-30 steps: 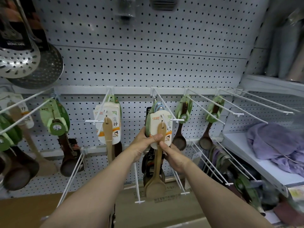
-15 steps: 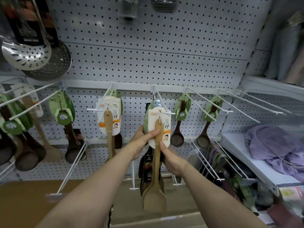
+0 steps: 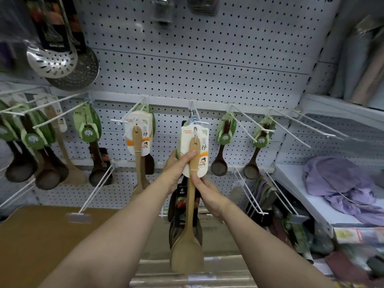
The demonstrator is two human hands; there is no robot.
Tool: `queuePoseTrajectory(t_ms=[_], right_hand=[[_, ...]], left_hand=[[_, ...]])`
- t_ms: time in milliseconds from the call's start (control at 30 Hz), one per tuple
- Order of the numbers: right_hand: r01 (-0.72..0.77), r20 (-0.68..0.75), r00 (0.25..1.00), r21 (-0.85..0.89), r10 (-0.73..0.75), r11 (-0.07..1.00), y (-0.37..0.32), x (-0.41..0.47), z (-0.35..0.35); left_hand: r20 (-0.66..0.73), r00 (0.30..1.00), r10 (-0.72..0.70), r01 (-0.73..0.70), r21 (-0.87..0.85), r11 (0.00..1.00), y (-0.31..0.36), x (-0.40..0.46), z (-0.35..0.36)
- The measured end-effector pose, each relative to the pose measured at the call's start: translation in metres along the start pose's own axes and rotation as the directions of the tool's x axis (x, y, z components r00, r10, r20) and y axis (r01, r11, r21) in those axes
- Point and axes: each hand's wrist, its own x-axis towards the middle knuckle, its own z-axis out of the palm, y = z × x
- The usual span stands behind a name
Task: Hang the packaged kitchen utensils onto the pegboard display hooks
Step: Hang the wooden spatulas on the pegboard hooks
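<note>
Careful: the left hand (image 3: 178, 165) pinches the wooden spatula (image 3: 192, 196) and its card at the hook (image 3: 196, 121), the right hand (image 3: 207, 194) pinching below; if the card's hole misses the hook tip, the card tears or drops.

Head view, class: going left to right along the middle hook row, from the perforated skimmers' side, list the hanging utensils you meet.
Green-card dark ladle → hung wooden spatula → held wooden spatula → dark spoon → dark spoon.
</note>
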Motion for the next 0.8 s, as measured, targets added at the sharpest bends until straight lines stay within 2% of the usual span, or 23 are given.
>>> queuePoseTrajectory(t_ms=[100, 267, 500, 800], right_hand=[[0.036, 0.030, 0.999, -0.001, -0.036, 0.999, 0.002, -0.008, -0.005], [0.007, 0.081, 0.997, -0.021, -0.006, 1.000, -0.005, -0.013, -0.010], [-0.042, 0.090, 0.995, 0.099, 0.033, 0.994, 0.003, -0.008, -0.020], [-0.051, 0.113, 0.993, 0.218, 0.027, 0.975, 0.019, 0.009, -0.019]], left_hand=[[-0.024, 1.000, 0.003, -0.002, 0.004, 1.000, 0.008, -0.004, 0.004], [-0.019, 1.000, 0.001, -0.001, -0.009, 1.000, 0.011, -0.007, 0.005], [0.068, 0.996, -0.056, 0.059, -0.056, 0.997, 0.000, -0.002, -0.001], [0.063, 0.998, -0.027, 0.031, -0.059, 0.998, -0.013, 0.006, -0.011]])
